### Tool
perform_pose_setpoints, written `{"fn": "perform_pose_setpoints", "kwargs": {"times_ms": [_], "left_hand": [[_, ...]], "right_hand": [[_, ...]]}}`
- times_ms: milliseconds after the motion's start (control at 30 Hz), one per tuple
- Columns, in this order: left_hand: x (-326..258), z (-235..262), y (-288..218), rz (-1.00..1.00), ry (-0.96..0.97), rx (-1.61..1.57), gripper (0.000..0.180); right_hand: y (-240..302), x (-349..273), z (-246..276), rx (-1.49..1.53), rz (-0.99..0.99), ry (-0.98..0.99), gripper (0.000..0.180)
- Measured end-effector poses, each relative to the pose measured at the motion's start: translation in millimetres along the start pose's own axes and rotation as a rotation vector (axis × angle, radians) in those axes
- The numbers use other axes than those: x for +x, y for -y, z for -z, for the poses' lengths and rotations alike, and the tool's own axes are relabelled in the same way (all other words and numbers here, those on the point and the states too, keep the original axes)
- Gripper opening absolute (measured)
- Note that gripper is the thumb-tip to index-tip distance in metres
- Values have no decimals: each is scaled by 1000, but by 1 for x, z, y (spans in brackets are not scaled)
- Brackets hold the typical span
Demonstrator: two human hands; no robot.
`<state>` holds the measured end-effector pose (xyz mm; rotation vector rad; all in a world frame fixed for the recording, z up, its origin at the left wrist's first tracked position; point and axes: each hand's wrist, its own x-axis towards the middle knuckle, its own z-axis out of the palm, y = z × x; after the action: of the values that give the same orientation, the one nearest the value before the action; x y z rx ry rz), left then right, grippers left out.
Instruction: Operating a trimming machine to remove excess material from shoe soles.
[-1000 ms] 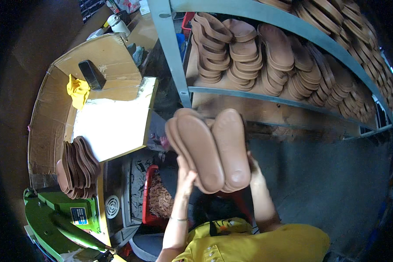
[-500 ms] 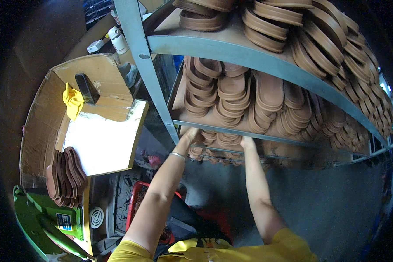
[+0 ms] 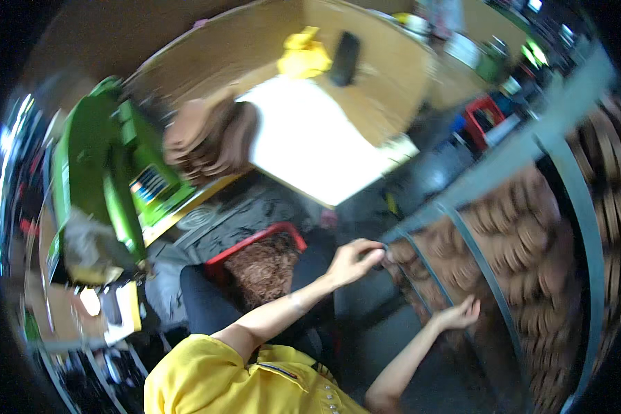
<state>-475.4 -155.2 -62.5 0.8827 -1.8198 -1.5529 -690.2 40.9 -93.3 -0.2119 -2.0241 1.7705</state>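
From where I stand, the person's left hand (image 3: 355, 263), fingers loosely spread and empty, is right by the lower end of the metal rack (image 3: 503, 157), though blur hides whether it touches. The right hand (image 3: 457, 316), empty with softly bent fingers, is before the shelves of brown soles (image 3: 521, 241); another sole stack (image 3: 214, 138) leans beside the green machine (image 3: 82, 165).

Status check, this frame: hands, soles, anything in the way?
Left hand, right hand: seemingly empty. Brown soles: stacked on rack. Rack bars near both hands, contact unclear.
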Motion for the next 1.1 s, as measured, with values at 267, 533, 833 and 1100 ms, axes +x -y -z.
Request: {"fn": "perform_pose_setpoints", "kwargs": {"times_ms": [267,533,833,1100], "left_hand": [[-74,328,-13,-271,-1259,-11,52],[15,428,-20,51,-611,-635,93],[22,375,-15,-18,-476,-449,80],[-27,236,-35,-61,-141,-591,107]], "right_hand": [[136,-272,-99,447,-42,1226,29],[232,-421,-264,26,-473,2014,104],[233,-381,-222,178,-497,1916,116],[186,-273,-99,486,-432,1496,101]]}}
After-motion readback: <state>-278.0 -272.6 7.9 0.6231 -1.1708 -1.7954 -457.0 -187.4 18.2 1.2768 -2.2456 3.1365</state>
